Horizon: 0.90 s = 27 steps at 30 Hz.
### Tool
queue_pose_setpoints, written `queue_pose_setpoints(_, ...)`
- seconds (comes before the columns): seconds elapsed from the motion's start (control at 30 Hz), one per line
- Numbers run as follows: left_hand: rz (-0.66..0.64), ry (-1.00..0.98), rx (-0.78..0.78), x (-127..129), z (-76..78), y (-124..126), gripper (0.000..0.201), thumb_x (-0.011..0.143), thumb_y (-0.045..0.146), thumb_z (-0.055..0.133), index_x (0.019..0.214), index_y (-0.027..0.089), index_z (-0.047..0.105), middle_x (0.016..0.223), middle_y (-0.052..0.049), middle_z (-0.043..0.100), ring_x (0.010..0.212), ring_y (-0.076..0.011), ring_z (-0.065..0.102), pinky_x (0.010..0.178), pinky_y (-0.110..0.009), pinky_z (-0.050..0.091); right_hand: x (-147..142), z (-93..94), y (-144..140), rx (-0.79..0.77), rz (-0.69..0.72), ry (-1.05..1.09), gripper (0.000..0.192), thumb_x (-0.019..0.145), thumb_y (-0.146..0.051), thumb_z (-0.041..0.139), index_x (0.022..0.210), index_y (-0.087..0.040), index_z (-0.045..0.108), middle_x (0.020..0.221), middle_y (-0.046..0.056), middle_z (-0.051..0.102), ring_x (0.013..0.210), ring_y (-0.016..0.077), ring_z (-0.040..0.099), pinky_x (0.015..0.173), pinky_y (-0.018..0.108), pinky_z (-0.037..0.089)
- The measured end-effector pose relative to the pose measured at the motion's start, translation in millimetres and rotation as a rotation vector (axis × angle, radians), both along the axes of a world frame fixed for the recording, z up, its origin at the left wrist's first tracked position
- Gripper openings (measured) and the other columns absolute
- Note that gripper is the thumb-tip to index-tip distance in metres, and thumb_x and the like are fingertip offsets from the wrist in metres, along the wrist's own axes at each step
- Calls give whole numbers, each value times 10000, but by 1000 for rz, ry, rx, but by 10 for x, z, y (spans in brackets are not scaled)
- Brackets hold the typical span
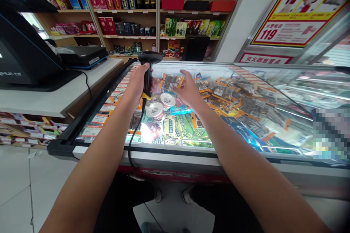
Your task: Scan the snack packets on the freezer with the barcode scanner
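Observation:
My left hand is wrapped round the handle of a black barcode scanner, its head at the top and its cable hanging down over the freezer's front edge. To its right, my right hand pinches the right end of a clear wrapped ice cream package with orange ends and a barcode on the upper side. Scanner and package are close together, above the open part of the chest freezer. Below them lie round tubs with white lids and green packets.
Many orange-ended packages fill the freezer's right side, partly under a sliding glass lid. A counter with a black scale and a checkout terminal stands left. Stocked shelves rise behind.

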State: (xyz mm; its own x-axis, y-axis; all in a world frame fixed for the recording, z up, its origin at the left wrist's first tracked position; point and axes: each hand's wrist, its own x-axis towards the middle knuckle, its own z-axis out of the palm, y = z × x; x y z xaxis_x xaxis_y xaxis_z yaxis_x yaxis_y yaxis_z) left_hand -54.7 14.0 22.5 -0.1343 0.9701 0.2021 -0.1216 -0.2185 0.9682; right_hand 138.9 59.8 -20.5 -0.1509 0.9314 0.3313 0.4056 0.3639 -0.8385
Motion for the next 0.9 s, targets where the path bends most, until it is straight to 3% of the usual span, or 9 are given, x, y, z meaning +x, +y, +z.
queue_pose_setpoints(0.07, -23, 31, 5, 39, 5, -39, 387, 871, 609, 606, 892, 230, 531, 507, 31, 553, 401, -130, 525, 410, -249, 356, 119, 64, 98, 4, -97, 144, 622, 866, -272, 669, 1456, -200, 484, 1066, 83, 705, 836, 217, 668, 768, 361, 562)
queue_pose_setpoints(0.2, -173, 113, 66, 89, -8, -130, 311, 859, 521, 610, 849, 218, 537, 553, 14, 583, 398, -112, 501, 416, -234, 368, 317, 160, 251, 74, -202, 332, 295, 902, -363, 616, 1132, -182, 653, 992, 67, 707, 794, 183, 644, 691, 302, 551)
queue_pose_setpoints(0.3, -310, 179, 71, 103, -46, -170, 294, 863, 498, 598, 817, 215, 530, 577, -5, 601, 408, -120, 513, 417, -237, 377, 393, 193, 289, 92, -247, 426, 211, 893, -349, 611, 1026, -189, 644, 993, 61, 696, 749, 164, 620, 643, 288, 547)
queue_pose_setpoints(0.53, -502, 327, -1, 141, -103, -212, 330, 919, 532, 578, 868, 209, 531, 588, -13, 613, 432, -139, 521, 421, -244, 384, 428, 208, 297, 69, -266, 471, 184, 902, -329, 589, 1055, -227, 581, 1008, 35, 657, 814, 161, 630, 655, 281, 573)
queue_pose_setpoints(0.8, -529, 296, -31, 131, -114, -201, 352, 908, 555, 585, 904, 205, 546, 589, 0, 609, 428, -134, 526, 424, -241, 390, 400, 271, 252, 68, -285, 390, 177, 956, -315, 540, 1107, -227, 572, 1054, 62, 663, 831, 157, 643, 696, 286, 576)
queue_pose_setpoints(0.9, -471, 250, -35, 137, -98, -196, 359, 878, 555, 618, 861, 207, 532, 593, -5, 618, 422, -125, 525, 418, -236, 381, 502, 261, 302, 113, -320, 248, 268, 978, -318, 519, 1217, -212, 581, 1032, 78, 695, 872, 198, 675, 761, 346, 586)
